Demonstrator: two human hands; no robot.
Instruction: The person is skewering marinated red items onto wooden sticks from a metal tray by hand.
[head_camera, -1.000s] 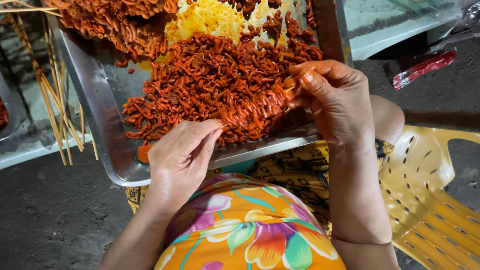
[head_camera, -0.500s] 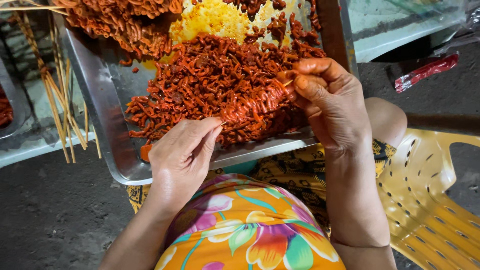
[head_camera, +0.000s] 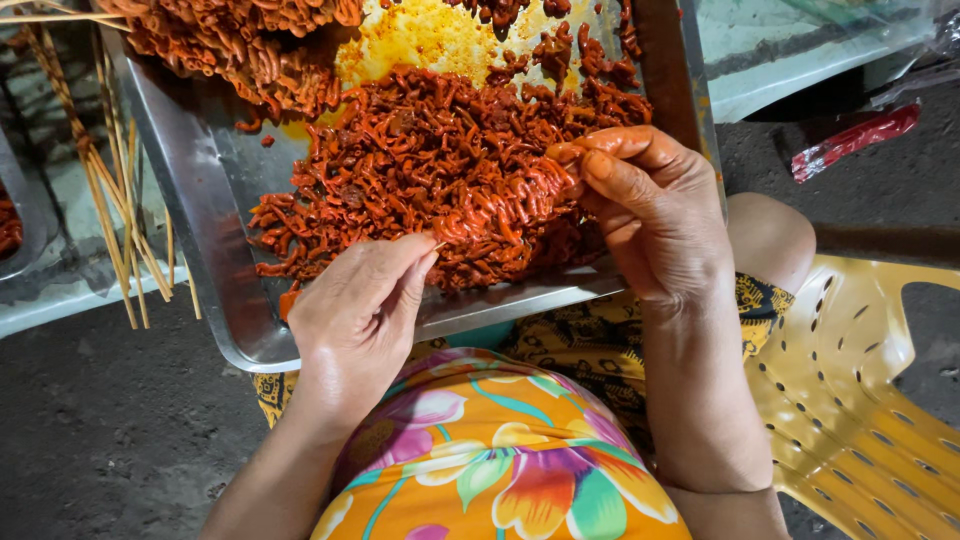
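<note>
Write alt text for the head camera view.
Two bare hands hold a skewer packed with red marinated strips over a metal tray of the same: the left hand pinches one end, the right hand the other. Bare bamboo skewers lie left; a yellow plastic chair stands right.

Red foil packet (head_camera: 852, 140) on ground, upper right

The marinated meat strips (head_camera: 430, 165) are deep orange-red, lying in a silver-grey metal tray (head_camera: 200, 230) smeared with yellow-orange sauce (head_camera: 420, 40). The bamboo skewers (head_camera: 110, 200) beside it are pale tan, and the fingers of the right hand (head_camera: 650, 210) are stained orange. The dress (head_camera: 500, 460) is bright orange with pink, yellow and green flowers, the plastic chair (head_camera: 860, 400) pale yellow with dotted holes.
</note>
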